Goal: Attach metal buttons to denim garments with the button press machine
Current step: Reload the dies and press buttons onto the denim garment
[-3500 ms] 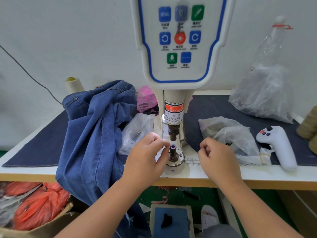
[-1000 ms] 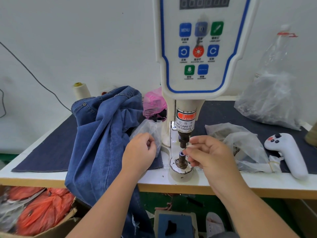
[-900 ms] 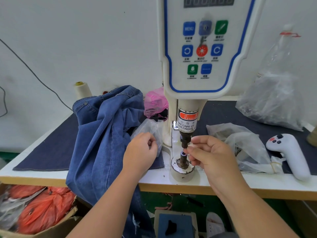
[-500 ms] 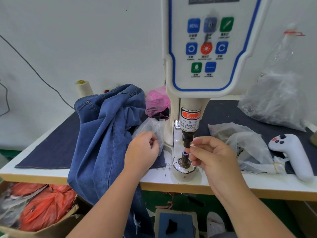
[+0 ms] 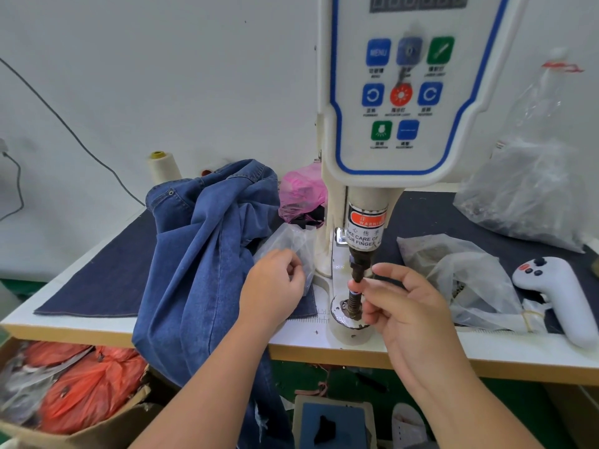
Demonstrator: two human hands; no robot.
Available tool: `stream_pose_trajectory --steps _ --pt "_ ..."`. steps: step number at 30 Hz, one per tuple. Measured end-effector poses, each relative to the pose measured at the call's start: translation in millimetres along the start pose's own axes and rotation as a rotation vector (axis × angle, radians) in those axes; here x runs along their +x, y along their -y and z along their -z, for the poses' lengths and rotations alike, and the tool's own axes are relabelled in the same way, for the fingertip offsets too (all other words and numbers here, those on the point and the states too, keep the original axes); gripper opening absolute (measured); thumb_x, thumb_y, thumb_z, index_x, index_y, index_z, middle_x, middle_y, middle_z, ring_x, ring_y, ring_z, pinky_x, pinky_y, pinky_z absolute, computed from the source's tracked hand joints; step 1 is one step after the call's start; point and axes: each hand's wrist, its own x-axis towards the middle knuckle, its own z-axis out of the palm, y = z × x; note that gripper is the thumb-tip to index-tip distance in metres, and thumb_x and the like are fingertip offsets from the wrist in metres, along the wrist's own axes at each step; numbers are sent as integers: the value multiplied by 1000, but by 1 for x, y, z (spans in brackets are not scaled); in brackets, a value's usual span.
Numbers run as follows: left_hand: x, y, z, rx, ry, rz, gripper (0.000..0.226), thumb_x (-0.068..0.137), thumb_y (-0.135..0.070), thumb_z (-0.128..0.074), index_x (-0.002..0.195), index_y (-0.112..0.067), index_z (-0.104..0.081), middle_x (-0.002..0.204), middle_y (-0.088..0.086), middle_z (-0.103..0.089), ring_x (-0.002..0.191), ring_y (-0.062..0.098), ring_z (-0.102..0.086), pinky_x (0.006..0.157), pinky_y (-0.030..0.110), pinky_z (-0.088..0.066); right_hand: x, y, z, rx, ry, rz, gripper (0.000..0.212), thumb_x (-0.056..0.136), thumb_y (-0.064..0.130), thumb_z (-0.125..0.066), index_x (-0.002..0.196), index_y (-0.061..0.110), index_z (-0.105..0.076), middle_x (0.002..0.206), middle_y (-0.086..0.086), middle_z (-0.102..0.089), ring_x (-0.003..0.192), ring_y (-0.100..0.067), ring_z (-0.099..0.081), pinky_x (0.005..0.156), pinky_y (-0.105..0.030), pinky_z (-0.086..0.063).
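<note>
The white button press machine [image 5: 405, 92] stands at the table's middle. Its dark upper punch [image 5: 359, 268] hangs just above the lower die [image 5: 352, 306], which carries a small blue-ringed part. My right hand [image 5: 402, 309] pinches thumb and forefinger at the punch tip, on what looks like a small metal button, mostly hidden by the fingers. My left hand [image 5: 275, 286] is curled left of the machine, its fingertips closed at the mouth of a clear plastic bag [image 5: 288, 238]. A blue denim garment [image 5: 201, 254] is heaped to the left and hangs over the table's front edge.
To the right lie a clear bag of parts [image 5: 463, 280], a white handheld controller [image 5: 564, 296] and a big plastic bag [image 5: 531, 189]. A pink bag [image 5: 301, 192] and a thread cone [image 5: 162, 166] stand behind. A box of orange bags [image 5: 81, 393] and a foot pedal [image 5: 330, 426] sit below.
My left hand left the lower die and went to the clear bag. My right hand rose from the table to the punch tip and has stayed there for the last second.
</note>
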Motion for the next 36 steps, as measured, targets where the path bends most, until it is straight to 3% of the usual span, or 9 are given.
stream_pose_trajectory --steps 3,6,9,13,20,25,30,36 --pt "0 -1 0 -3 4 5 9 89 -20 -56 84 -19 -64 72 -11 -52 70 6 -49 56 18 -35 -9 3 -3 106 2 -14 48 55 11 -78 101 11 -65 90 -23 -72 58 -15 -60 52 -26 -51" --pt "0 -1 0 -10 2 5 9 89 -19 -56 84 -19 -64 72 -11 -53 69 7 -49 57 22 -39 -15 3 -4 182 3 -45 30 74 -7 -68 99 10 -64 93 -26 -71 57 -14 -60 50 -25 -51" --pt "0 -1 1 -8 8 12 10 89 -20 -56 84 -19 -63 73 -10 -53 70 8 -50 59 27 -43 -19 -1 -4 211 4 -59 29 83 -14 -57 98 10 -64 94 -22 -73 57 -14 -60 50 -25 -52" --pt "0 -1 1 -13 12 5 10 90 -20 -56 84 -18 -64 73 -9 -54 70 8 -51 59 29 -45 -20 -5 -3 190 -4 -32 36 85 -17 -52 103 12 -61 97 -14 -75 57 -13 -59 55 -27 -52" --pt "0 -1 0 -13 9 -3 9 90 -20 -56 84 -19 -63 73 -11 -53 70 8 -50 56 23 -40 -19 -2 -1 254 -11 -79 35 82 -17 -55 105 8 -62 97 -18 -74 55 -15 -62 51 -25 -54" --pt "0 -2 1 -10 11 -3 9 89 -19 -56 84 -18 -63 72 -10 -53 69 8 -50 57 25 -42 -17 6 -3 262 -69 -148 52 51 7 -72 102 6 -64 97 -26 -72 56 -15 -64 50 -26 -54" --pt "0 -1 1 -11 13 -1 9 90 -19 -56 84 -18 -63 74 -9 -55 70 9 -51 59 29 -45 -18 8 -3 116 -64 -120 25 83 -8 -65 101 10 -65 91 -16 -75 56 -15 -63 51 -28 -53" --pt "0 -1 0 -8 7 -9 9 90 -19 -57 84 -17 -64 74 -9 -54 70 9 -50 58 24 -40 -20 7 -7 61 -39 -79 28 83 -9 -63 103 11 -65 91 -11 -76 57 -15 -62 53 -27 -53"
